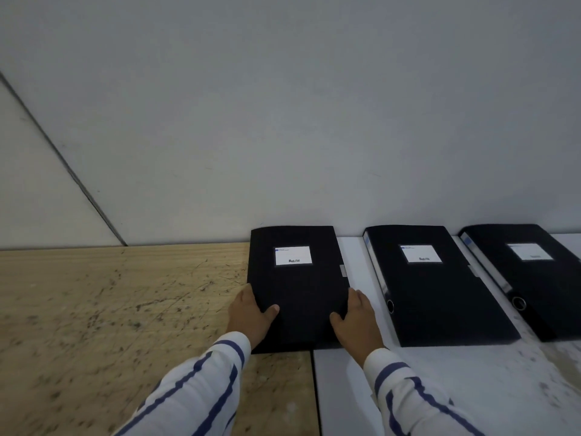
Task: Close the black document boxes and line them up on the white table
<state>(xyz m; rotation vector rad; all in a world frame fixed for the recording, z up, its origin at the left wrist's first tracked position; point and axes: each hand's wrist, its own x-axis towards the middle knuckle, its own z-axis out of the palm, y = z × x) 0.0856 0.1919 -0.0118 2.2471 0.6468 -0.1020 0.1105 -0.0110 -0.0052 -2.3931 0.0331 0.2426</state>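
— Head view: where are the hands?
— Left hand (pixel 251 316) and right hand (pixel 356 316) clasp the near sides of the leftmost black box (pixel 298 287), thumbs on its closed lid, fingers (pixel 353 297) wrapped around the edges.
— And that box?
— Flat, straddling the wooden bench (pixel 110 309) and white bench (pixel 440 388), beside two closed boxes (pixel 440 287).

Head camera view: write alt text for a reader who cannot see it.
Two hands, left and right, grip the sides of a closed black document box straddling a wooden table and a white table. Two more closed boxes lie to its right.
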